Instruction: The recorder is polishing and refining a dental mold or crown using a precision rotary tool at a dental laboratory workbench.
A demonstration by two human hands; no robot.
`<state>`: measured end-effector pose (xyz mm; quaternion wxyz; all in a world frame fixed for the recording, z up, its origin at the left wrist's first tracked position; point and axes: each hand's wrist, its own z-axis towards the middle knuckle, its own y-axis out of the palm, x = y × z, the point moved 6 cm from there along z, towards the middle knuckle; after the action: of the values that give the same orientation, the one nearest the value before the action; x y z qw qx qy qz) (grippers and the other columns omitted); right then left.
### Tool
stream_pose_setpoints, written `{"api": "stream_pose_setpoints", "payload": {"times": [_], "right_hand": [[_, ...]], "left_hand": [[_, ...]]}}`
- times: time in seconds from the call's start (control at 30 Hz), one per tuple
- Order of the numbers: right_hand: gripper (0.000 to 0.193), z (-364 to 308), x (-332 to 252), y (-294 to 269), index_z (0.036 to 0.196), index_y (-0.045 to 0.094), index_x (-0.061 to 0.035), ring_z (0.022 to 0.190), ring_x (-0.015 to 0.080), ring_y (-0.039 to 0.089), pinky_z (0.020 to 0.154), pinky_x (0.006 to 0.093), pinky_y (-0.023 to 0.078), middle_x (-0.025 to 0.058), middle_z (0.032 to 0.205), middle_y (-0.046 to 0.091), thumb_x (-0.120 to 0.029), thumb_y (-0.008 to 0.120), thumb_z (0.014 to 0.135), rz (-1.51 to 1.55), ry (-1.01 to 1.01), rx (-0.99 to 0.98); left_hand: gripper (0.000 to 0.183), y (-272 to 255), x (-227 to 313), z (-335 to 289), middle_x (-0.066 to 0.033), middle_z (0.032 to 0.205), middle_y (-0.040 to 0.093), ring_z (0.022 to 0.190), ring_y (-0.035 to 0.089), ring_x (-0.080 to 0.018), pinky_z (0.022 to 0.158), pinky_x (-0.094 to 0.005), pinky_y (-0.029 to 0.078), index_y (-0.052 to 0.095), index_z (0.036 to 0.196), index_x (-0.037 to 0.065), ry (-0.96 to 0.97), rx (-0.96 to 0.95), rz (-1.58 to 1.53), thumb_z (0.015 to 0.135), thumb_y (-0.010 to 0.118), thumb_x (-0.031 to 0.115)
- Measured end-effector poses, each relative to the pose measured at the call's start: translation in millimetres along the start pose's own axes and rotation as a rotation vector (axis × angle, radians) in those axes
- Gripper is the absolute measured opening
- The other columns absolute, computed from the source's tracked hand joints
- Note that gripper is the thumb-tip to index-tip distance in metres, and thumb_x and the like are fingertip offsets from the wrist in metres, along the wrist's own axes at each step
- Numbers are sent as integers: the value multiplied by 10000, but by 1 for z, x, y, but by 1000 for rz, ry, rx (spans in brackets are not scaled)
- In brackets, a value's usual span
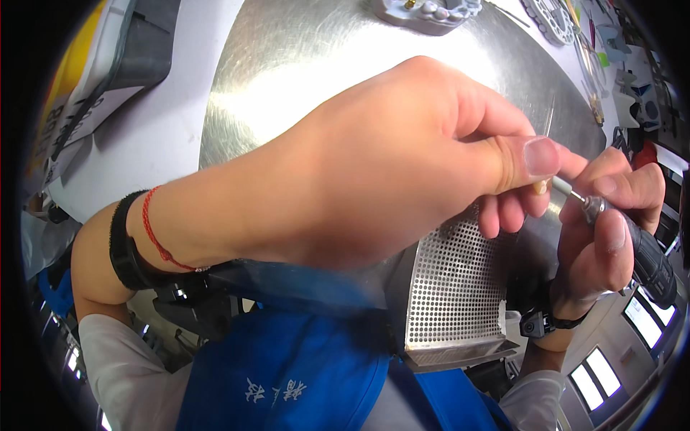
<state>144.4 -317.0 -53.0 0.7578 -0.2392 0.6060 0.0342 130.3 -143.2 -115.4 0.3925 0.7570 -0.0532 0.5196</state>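
My left hand (402,172) reaches across the middle of the view, its thumb and fingers closed in a pinch. Between them shows a bit of a small yellowish, tooth-coloured piece that looks like a dental crown (540,187); most of it is hidden by the fingers. At the right, my right hand (612,241) is wrapped round a dark rotary handpiece (650,266). The handpiece's pale grinding tip (562,185) points at the crown, close by my left fingertips. Whether tip and crown touch, I cannot tell. A thin metal pin (551,115) stands out above my left thumb.
Below my hands is a perforated metal grate (456,287), set at the edge of a round brushed-metal plate (241,108). A grey dental model (431,16) sits at the far side. Assorted tools (593,65) lie far right; a dark bin (140,57) stands at left.
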Motion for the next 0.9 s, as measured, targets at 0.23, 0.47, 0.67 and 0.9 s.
{"api": "stream_pose_setpoints", "payload": {"times": [0.23,0.47,0.67,0.9], "right_hand": [[278,0,-2,4,974,553,-42,717,184,613,650,216,435,93,775,533,-282,666,890,2,33,59],[286,0,0,3,981,549,-44,710,200,625,687,258,472,106,761,537,-288,673,900,-13,-15,38],[307,0,-3,5,1005,541,-35,719,239,654,728,309,511,123,755,540,-295,676,912,-38,-34,0],[303,1,-6,7,1032,533,-32,791,286,702,804,357,537,134,772,555,-281,671,930,-37,-59,-87]], "left_hand": [[394,0,0,-1,-98,955,707,821,643,-110,780,-250,543,680,1159,-91,-10,-5,0,1092,533,269],[387,0,-1,1,-104,968,711,820,648,-109,777,-246,545,679,1163,-93,-1,5,-12,1090,539,260],[391,-1,-2,0,-115,976,711,825,650,-111,783,-250,545,678,1169,-97,5,11,-22,1086,549,262],[379,-1,-3,0,-115,975,711,827,654,-119,785,-256,545,675,1190,-97,28,25,-35,1086,549,245]]}}
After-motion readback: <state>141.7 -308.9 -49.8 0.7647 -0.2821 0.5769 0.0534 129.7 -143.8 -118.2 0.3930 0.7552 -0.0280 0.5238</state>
